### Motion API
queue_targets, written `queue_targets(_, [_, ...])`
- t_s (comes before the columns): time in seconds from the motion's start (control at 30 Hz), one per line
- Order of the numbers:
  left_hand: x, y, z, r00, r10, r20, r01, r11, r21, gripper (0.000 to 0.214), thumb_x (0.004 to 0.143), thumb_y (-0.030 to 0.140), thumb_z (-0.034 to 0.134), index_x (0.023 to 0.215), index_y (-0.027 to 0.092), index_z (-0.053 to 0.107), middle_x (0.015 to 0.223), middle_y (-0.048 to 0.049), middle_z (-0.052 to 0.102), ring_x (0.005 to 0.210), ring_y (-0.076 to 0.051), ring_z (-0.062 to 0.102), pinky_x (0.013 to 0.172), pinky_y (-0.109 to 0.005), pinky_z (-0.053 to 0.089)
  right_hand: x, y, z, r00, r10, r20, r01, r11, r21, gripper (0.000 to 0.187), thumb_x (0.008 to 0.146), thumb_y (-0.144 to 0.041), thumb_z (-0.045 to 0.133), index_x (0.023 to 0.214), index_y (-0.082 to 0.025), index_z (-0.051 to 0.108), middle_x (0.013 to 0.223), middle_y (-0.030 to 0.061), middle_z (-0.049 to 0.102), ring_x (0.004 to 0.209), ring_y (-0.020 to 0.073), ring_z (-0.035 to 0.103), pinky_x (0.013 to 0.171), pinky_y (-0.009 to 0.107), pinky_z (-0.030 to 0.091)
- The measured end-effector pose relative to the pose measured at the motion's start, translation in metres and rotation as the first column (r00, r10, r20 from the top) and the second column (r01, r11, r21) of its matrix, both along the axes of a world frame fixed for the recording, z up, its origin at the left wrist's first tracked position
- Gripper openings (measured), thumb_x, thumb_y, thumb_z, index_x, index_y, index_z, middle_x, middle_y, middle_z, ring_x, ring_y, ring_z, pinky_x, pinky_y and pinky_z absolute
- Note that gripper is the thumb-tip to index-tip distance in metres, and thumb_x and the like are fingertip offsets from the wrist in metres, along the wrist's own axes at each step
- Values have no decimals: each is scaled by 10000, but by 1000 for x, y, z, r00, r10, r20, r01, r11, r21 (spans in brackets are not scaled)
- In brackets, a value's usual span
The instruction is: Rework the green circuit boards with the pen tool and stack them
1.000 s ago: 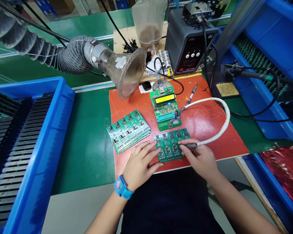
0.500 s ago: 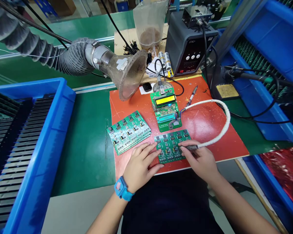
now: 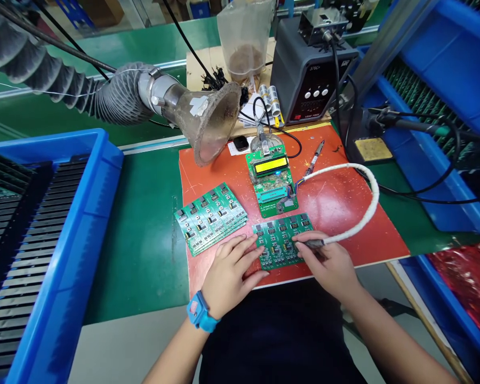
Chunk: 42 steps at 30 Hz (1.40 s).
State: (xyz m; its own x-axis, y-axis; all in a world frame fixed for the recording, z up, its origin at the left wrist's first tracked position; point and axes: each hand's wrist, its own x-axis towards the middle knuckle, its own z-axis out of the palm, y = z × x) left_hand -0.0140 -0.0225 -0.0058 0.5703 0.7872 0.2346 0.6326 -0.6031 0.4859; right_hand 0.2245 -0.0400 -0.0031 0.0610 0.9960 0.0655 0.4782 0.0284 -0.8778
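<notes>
Moved: hardly anything since the earlier frame; the hands and board sit almost where they were, and the view has shifted slightly.

Left hand (image 3: 232, 276): fingers open and flat, resting on the lower-left edge of the green circuit board (image 3: 280, 241).

Right hand (image 3: 328, 261): fingers closed on a dark pen-shaped tool (image 3: 314, 244), its tip pointing at 9 o'clock toward the board's right side.

Hidden: the fingers cover the tool's tip and part of the board, so the exact contact point cannot be made out; the board's small print is too small to read.

Board: lies flat on the orange mat (image 3: 344, 229), near the mat's front edge, its long axis running from 9 to 3 o'clock, tilted slightly.

Nearby: a stack of green boards (image 3: 210, 218) sits at 9 o'clock, just beside the left hand; a tester board with a yellow display (image 3: 271, 178) sits at 12 o'clock; a white-sleeved cable (image 3: 356, 205) curves from the tool around 3 o'clock.

Open room: bare mat at 3 o'clock, with a narrow strip at 6 o'clock.

Beyond: a blue tray (image 3: 64, 240) is at 9 o'clock on the green worktop (image 3: 144, 250), and a fume funnel (image 3: 208, 122) hangs at 11 o'clock.
</notes>
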Motion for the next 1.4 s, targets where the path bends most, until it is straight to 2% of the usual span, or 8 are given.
queue_targets(0.1, [0, 0, 0, 1000, 0, 5, 0, 1000, -1, 435, 861, 404, 662, 1247, 217, 587, 1318, -89, 603, 1213, -293, 515, 987, -495, 491, -1, 2, 4, 1000, 14, 27, -14, 1000, -19, 126, 909, -305, 565, 936, -205, 636, 900, 52, 707, 605, 152, 660, 542, 259, 535])
queue_targets(0.37, [0, 0, 1, 1000, 5, -2, -5, 1000, -1, 435, 865, 412, 654, 1249, 219, 585, 1321, -87, 602, 1211, -295, 518, 984, -500, 492, -6, 2, 4, 993, -31, 115, 25, 998, 54, 86, 889, -273, 571, 900, -218, 636, 850, 45, 719, 675, 177, 675, 570, 265, 533])
queue_targets(0.67, [1, 0, 1, 1000, 1, -5, -1, 1000, 2, 435, 857, 409, 664, 1239, 213, 593, 1321, -85, 603, 1210, -295, 516, 984, -489, 491, -4, 1, 3, 999, -5, 51, 3, 999, 39, 102, 919, -287, 548, 940, -215, 617, 911, 60, 700, 690, 171, 668, 574, 270, 537])
queue_targets(1.07, [0, -1, 1, 1000, 7, 0, -7, 1000, -7, 437, 856, 404, 667, 1243, 214, 592, 1318, -86, 603, 1224, -292, 505, 999, -491, 480, -4, 0, 1, 999, 1, 47, -4, 999, 51, 86, 923, -263, 553, 953, -209, 613, 927, 54, 701, 664, 154, 659, 593, 263, 533])
queue_targets(1.23, [0, 0, 0, 1000, 3, -2, -3, 1000, -11, 433, 859, 402, 663, 1244, 215, 592, 1324, -85, 599, 1224, -296, 504, 997, -490, 480, -5, -1, 2, 999, -23, 38, 23, 1000, 14, 123, 919, -295, 557, 946, -198, 628, 900, 54, 711, 603, 150, 657, 575, 267, 529])
queue_targets(1.4, [1, -1, 1, 1000, 5, -1, -5, 1000, -7, 439, 856, 396, 669, 1247, 211, 592, 1327, -82, 598, 1218, -292, 504, 997, -486, 478, -6, 1, 2, 994, -87, 70, 92, 993, -70, 157, 896, -337, 579, 890, -193, 641, 750, 28, 704, 540, 160, 655, 528, 264, 509])
